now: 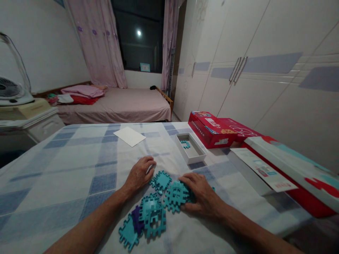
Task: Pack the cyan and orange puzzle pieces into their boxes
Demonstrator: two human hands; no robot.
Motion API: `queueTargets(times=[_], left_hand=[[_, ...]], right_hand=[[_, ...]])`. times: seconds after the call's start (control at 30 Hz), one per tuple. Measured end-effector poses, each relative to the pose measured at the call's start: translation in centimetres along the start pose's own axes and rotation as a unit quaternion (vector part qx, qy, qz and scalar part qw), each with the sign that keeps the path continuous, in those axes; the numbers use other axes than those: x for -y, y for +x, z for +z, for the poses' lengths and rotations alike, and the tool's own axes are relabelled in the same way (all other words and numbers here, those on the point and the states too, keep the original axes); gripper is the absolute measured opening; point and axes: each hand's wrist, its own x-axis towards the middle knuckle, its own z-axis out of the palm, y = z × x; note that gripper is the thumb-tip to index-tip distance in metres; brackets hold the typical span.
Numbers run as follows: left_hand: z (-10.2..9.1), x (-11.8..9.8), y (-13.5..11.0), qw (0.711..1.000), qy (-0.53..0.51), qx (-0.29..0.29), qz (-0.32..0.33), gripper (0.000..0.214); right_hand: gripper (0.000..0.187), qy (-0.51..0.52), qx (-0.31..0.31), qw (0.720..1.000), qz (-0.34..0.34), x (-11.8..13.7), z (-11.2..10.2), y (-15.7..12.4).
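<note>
Several teal interlocking plastic pieces with notched edges lie in a loose cluster in front of me. My left hand (142, 172) rests on the cloth with bent fingers, thumb apart from them, and nothing visible in it. Beside its thumb lies a flat teal piece (162, 180). My right hand (201, 194) has its fingers and thumb around teal interlocking pieces (177, 194); the palm partly hides them. Closer to me is a pile of teal pieces (153, 213), some with window-like openings. A purple piece (137, 220) is tucked between that pile and another teal piece (129, 232).
A white open box (197, 156) holds a teal frame-shaped piece (185, 144). White card (129, 136) lies farther back on the checked tablecloth (103, 183). Red boxes (212, 128), a printed carton (265, 169) and a long red-and-white box (296, 169) line the right side.
</note>
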Motion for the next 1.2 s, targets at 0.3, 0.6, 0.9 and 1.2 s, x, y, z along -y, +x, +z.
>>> queueTargets(times=[0.3,0.6,0.9,1.2], left_hand=[[0.1,-0.1,0.0,1.0,0.0,0.005,-0.009,0.025],[0.1,0.0,-0.1,1.0,-0.003,0.006,-0.005,0.025],[0.1,0.0,0.0,1.0,-0.008,0.016,-0.009,0.025],[0.1,0.2,0.0,1.0,0.003,0.026,-0.004,0.025]], right_hand=[[0.041,0.067,-0.061,0.996,0.0,-0.5,0.6,0.2],[0.031,0.001,-0.237,0.971,0.046,-2.3,-7.4,7.7],[0.054,-0.05,-0.105,0.98,0.161,-4.4,-9.0,6.0],[0.05,-0.016,0.181,0.956,0.231,-1.2,-7.7,-2.8]])
